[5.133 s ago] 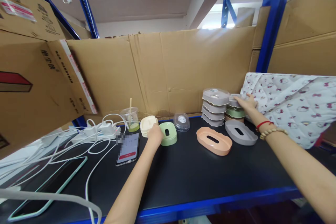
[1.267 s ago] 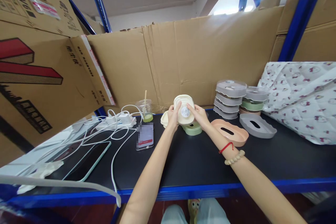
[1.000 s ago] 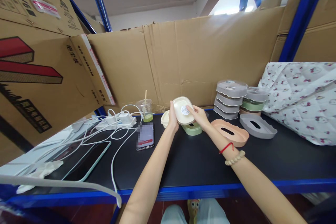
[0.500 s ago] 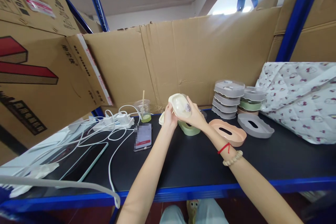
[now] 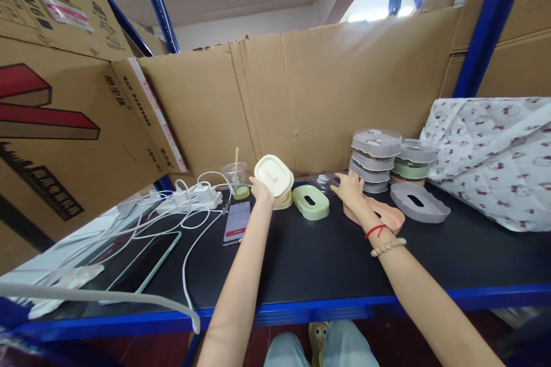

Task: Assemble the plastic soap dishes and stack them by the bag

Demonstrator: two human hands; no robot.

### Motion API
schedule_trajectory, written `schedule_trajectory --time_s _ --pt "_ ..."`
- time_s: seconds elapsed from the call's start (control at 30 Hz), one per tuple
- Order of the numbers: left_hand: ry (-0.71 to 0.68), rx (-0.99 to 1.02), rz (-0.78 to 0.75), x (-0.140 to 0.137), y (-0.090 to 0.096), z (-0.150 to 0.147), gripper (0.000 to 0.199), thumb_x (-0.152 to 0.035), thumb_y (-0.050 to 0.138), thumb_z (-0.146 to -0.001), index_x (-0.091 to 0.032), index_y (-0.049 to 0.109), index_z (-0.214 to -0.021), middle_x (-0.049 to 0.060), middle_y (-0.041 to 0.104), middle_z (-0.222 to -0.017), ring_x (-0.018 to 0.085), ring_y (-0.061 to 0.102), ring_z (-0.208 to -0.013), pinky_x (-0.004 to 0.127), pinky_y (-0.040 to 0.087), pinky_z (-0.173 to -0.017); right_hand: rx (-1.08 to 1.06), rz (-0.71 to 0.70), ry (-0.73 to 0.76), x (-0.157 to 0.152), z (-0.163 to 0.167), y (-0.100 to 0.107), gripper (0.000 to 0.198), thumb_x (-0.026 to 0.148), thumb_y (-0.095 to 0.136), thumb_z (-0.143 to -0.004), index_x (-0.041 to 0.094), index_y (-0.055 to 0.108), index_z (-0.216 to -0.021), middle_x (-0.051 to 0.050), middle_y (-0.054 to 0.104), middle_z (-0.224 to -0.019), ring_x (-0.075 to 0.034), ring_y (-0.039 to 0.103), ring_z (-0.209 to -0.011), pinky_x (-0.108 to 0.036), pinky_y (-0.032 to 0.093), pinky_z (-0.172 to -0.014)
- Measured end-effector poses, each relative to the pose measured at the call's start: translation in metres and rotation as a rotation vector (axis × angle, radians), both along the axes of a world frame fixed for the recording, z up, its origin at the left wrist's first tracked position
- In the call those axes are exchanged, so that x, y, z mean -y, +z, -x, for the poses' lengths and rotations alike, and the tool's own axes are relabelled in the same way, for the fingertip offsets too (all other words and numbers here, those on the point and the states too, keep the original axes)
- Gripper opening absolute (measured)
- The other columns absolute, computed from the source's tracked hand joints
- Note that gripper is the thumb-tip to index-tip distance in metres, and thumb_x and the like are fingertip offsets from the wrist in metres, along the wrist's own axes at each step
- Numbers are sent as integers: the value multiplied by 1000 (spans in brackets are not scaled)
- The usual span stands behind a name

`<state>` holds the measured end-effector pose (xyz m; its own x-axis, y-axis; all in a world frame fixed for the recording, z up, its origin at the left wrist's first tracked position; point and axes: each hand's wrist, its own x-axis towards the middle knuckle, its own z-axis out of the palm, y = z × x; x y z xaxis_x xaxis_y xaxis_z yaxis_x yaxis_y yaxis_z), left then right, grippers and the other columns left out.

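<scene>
My left hand is closed on the edge of a cream plastic dish, rounded-rectangular with a small raised bar in its middle, tilted up off the table. Below it another cream piece partly shows. A green plastic tray with a dark oval slot lies to the right. Behind that is a clear domed lid. My right hand, fingers apart, is at the lid's right edge; whether it touches the lid I cannot tell. Under my right wrist lies a wavy-edged peach tray, partly covered.
Stacked grey lidded boxes stand at the back right, beside a grey tray and a patterned cloth. On the left are a phone, a cup, white cables and a tablet.
My hands have separated. The cream dish stays in my left hand, turned to its other face, while my right hand has let go and moved right to the clear lid.
</scene>
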<state>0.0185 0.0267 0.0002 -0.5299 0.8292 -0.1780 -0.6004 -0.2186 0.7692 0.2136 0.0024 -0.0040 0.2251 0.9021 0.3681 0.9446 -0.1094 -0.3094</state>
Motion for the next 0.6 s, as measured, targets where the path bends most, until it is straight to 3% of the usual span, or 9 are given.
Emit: schedule_trajectory --time_s 0.07,0.2,0.27,0.37,0.43,0.53,0.6 --pt "-21 71 32 4 5 -3 49 -55 42 -86 -15 63 -105 10 69 -92 21 65 -94 29 55 -69 5 -19 53 1 7 3 29 22 55 -83 18 65 -110 -15 58 -122 -27 51 -116 -38 37 -93" --pt "-190 169 -128 13 16 -10 40 -49 42 -89 -17 65 -89 6 68 -81 16 66 -82 22 55 -66 -150 188 137 -3 23 -4 27 31 62 -81 11 68 -98 -18 65 -105 -28 60 -102 -37 45 -84" --pt "-220 170 -168 17 20 -12 34 -42 42 -91 -18 63 -80 4 66 -75 13 65 -77 20 54 -67 -192 244 143 -8 28 -12 32 33 66 -79 10 65 -101 -18 64 -105 -27 60 -100 -38 46 -84" --pt "-127 91 -70 18 22 -14 28 -36 45 -90 -18 61 -76 2 63 -69 13 65 -72 22 54 -66 -224 240 152 -14 26 -22 34 34 60 -84 12 59 -110 -13 61 -112 -22 60 -99 -38 49 -84" --pt "-57 42 -11 18 22 -14 24 -35 47 -89 -18 60 -78 2 62 -69 15 66 -74 25 55 -67 -255 226 157 -16 21 -21 30 33 61 -83 13 62 -106 -13 64 -107 -23 63 -96 -36 51 -81" --pt "67 19 18 20 21 -13 18 -32 45 -90 -19 56 -85 3 63 -83 16 64 -90 29 53 -78 -336 186 182 -14 13 -12 25 34 60 -82 14 65 -96 -13 70 -91 -24 68 -84 -30 52 -70" --pt "203 -48 61 22 20 -11 11 -27 45 -89 -20 53 -86 4 62 -94 16 61 -100 29 49 -87 -443 122 212 -11 11 -3 30 37 49 -88 16 62 -104 -11 70 -92 -19 69 -72 -26 53 -61"
